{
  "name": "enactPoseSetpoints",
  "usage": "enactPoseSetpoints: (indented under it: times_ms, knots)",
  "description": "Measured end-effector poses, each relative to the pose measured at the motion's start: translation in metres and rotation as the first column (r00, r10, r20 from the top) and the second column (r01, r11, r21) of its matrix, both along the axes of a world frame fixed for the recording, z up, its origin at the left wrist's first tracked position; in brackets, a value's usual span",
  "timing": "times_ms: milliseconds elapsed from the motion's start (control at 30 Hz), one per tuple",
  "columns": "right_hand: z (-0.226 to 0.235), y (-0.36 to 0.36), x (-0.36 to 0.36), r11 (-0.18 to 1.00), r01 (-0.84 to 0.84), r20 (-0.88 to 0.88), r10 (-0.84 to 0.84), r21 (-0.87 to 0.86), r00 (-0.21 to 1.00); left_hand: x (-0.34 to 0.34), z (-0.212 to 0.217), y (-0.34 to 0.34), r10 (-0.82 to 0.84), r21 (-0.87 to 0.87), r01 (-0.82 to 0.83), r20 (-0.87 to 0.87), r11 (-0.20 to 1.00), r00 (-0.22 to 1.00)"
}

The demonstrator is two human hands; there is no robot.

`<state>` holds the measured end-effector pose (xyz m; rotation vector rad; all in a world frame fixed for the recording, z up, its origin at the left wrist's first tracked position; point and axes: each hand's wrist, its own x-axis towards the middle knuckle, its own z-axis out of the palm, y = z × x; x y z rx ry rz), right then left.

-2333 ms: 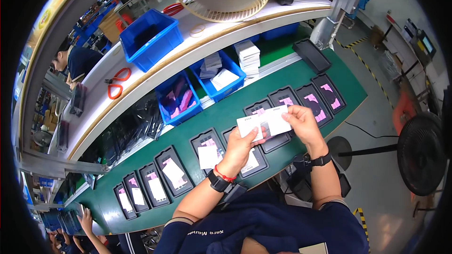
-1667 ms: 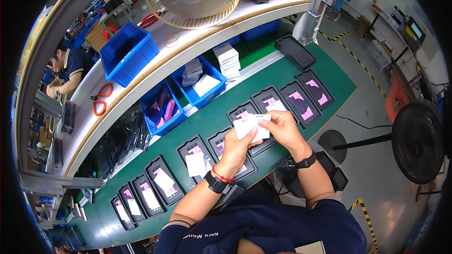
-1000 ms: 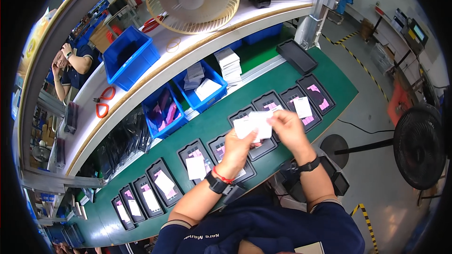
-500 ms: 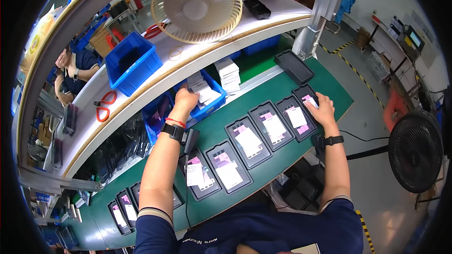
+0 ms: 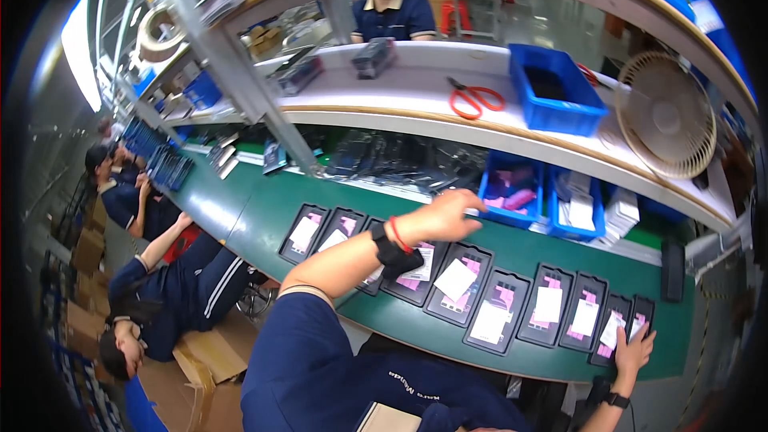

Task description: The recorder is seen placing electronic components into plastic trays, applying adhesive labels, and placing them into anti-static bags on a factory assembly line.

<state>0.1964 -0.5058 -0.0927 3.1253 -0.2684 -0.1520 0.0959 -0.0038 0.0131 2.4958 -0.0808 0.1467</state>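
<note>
Head view: the person sits at a green belt (image 5: 240, 216) that carries a row of black trays (image 5: 496, 312), each holding a white slip over pink. The left hand (image 5: 448, 216) is stretched forward over the belt, its fingers (image 5: 472, 204) bent and reaching the near edge of a blue bin (image 5: 512, 192) that holds pink and dark packets. Whether the left hand grips anything cannot be told; nothing shows between the fingers. A red band and a black watch (image 5: 394, 246) sit on the left wrist.

The right hand (image 5: 634, 350) lies at the far right end of the row, fingers spread flat and pressing on the last tray (image 5: 640, 316) and the slip (image 5: 612, 332) next to it. It holds nothing closed; the palm is down.

A second blue bin (image 5: 578, 208), just right of the first, holds white cards. A stack of white cards (image 5: 620, 212) stands further right. Dark plastic bags (image 5: 400, 162) lie on the belt left of the bins.

On the white shelf (image 5: 384, 108) above stand red scissors (image 5: 474, 98), a larger blue bin (image 5: 556, 92) and a round fan (image 5: 664, 116). A person in a dark shirt stands behind the shelf. Other seated persons in dark uniforms work along the belt to the left, beside cardboard boxes (image 5: 84, 252).
</note>
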Motion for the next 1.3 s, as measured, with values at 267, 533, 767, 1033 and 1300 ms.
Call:
enactPoseSetpoints:
  times_ms: [267,533,767,1033,1300]
  knots:
    - [0.025,0.059,-0.020,0.998,-0.002,0.114,0.010,-0.068,0.993,-0.057,-0.028,0.241,0.525,0.664,-0.257,-0.238,0.702,0.817]
    - [0.152,0.290,-0.073,0.385,-0.878,0.422,0.772,0.284,0.475,-0.040,-0.055,0.308,0.265,0.443,-0.121,-0.279,0.888,0.923]
    - [0.130,0.517,-0.089,-0.069,-0.974,0.250,0.968,0.217,-0.012,-0.071,-0.053,0.314,0.236,0.507,-0.182,-0.045,0.843,0.971]
    - [0.068,0.659,-0.082,0.004,-0.999,0.191,0.982,-0.039,-0.004,-0.227,0.012,0.244,0.219,0.460,-0.343,0.302,0.819,0.928]
    - [0.047,0.658,-0.062,-0.067,-0.983,0.148,0.985,-0.169,-0.092,-0.326,-0.053,0.231,0.221,0.546,-0.202,0.031,0.813,0.975]
